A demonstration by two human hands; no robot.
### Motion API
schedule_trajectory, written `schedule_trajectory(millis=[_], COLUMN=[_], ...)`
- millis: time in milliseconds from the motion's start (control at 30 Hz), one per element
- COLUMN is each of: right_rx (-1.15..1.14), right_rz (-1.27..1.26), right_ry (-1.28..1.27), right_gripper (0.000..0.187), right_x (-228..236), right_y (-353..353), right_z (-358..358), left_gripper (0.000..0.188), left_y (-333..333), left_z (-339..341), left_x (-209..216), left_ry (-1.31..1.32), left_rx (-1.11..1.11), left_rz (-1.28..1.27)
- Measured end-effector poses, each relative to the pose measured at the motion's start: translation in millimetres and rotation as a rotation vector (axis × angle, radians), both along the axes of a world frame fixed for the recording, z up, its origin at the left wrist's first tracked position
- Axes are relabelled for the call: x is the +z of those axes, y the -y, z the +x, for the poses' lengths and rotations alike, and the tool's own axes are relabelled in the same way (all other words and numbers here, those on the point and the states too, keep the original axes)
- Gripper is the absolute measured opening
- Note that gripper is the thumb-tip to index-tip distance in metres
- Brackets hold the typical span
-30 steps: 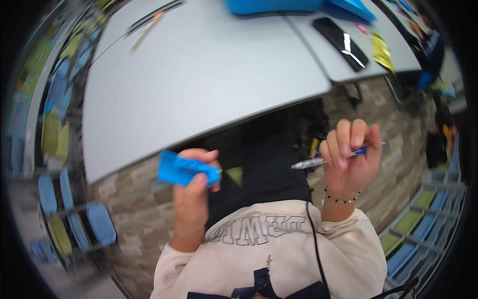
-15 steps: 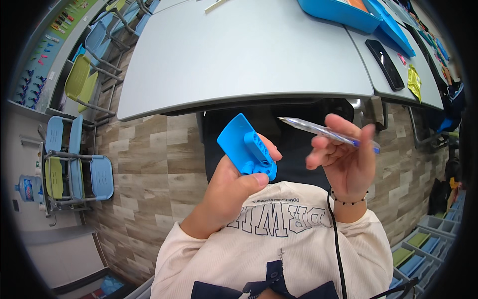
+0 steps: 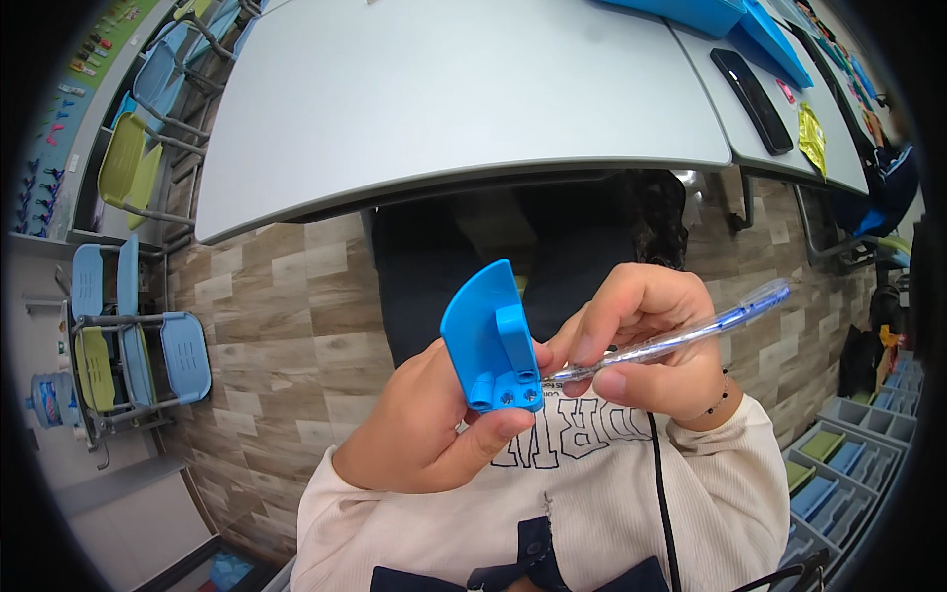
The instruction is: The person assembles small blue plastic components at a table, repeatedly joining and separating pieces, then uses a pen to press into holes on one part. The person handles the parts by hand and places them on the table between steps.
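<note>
A bright blue plastic building piece [image 3: 480, 331], with a curved panel and a beam with holes, is held up in front of my chest. My left hand [image 3: 419, 419] grips it from below, the thumb on its lower edge. Between the thumb and fingers of my right hand [image 3: 656, 340] is a clear ballpoint pen [image 3: 681, 338] with blue ink, slanting up to the right. Its tip is at the lower right corner of the blue piece, beside the small holes; whether it goes into one I cannot tell.
Ahead stands a white table [image 3: 444, 99]. On its right part lie a black phone [image 3: 752, 102], a yellow wrapper [image 3: 812, 140] and an open blue case [image 3: 681, 14]. Stacked chairs [image 3: 133, 335] stand to the left, tray shelves [image 3: 838, 464] to the right. A black cable [image 3: 663, 493] hangs along my front.
My right hand has turned the pen and brought its tip leftward and down to the blue piece. The blue piece has been tilted and lowered slightly in my left hand.
</note>
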State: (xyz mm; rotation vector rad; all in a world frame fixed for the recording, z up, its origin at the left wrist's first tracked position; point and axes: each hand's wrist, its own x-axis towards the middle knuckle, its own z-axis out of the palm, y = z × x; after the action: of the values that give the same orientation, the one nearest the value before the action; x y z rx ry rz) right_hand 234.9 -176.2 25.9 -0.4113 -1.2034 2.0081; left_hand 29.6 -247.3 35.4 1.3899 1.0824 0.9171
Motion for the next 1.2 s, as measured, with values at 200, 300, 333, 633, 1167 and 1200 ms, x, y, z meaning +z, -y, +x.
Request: schedule_trajectory(millis=[200,300,333,633,1167,1200], right_rx=[-0.028,-0.032,-0.035,-0.072,-0.255,-0.267], right_rz=[0.217,0.236,0.23,0.444,0.859,0.895], right_ry=[0.115,0.142,0.125,0.179,0.252,0.265], right_gripper=[0.014,0.014,0.014,0.013,0.012,0.013], right_x=[2.9,2.9,2.5,2.7,12.0,12.5], right_y=[-1.0,-0.5,-0.4,3.5,14.4,15.1], right_z=[4.3,6.8,6.9,8.1,1.1,-0.1], left_gripper=[0.083,0.068,0.065,0.066,0.06,0.061], left_y=[-6.1,-7.2,-6.5,-6.0,-2.6,-2.3], left_z=[0.3,4.7,5.5,10.2,22.4,23.3], left_x=[-15.7,-20.3,-20.5,-18.5,-13.5,-14.4], left_ry=[-0.108,-0.11,-0.135,-0.381,-0.618,-0.634], left_rx=[-0.059,-0.041,-0.025,0.055,0.147,0.147], left_rz=[0.325,0.399,0.404,0.587,0.787,0.804])
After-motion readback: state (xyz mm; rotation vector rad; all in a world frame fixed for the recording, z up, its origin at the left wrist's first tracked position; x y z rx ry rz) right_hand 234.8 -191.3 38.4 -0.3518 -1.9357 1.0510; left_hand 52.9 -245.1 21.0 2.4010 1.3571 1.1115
